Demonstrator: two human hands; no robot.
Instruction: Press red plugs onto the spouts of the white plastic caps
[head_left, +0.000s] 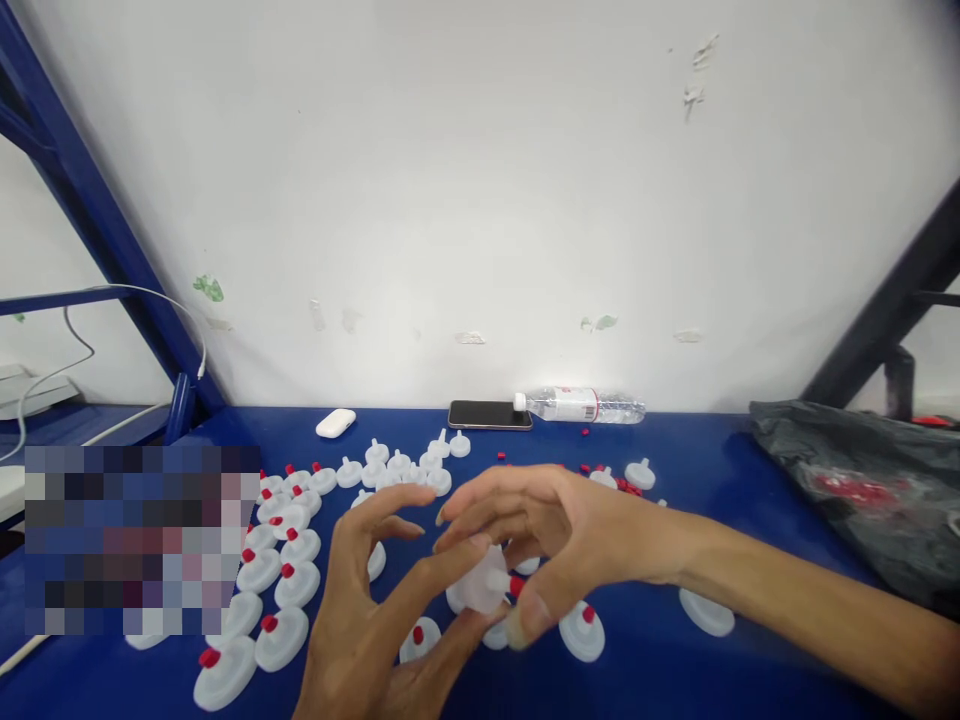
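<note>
Between the thumb and a finger of my left hand (367, 620) is a white translucent plastic disc with a nozzle (480, 582), tilted so its nozzle points right. A small red cap (516, 586) sits at the nozzle's tip. My right hand (574, 520) closes around that cap, its thumb below and fingers curled above; part of the grip is hidden. Around my hands lie similar discs, one with a red cap (583, 632) to the right and another capped disc (420, 640) under my left hand.
Rows of red-capped discs (281, 637) cover the left of the blue table (570, 690). Uncapped discs (397, 465) cluster behind, and loose red caps (630, 488) lie to the right. A phone (489, 414), water bottle (581, 404), white case (336, 423) and dark plastic bag (832, 490) also rest there.
</note>
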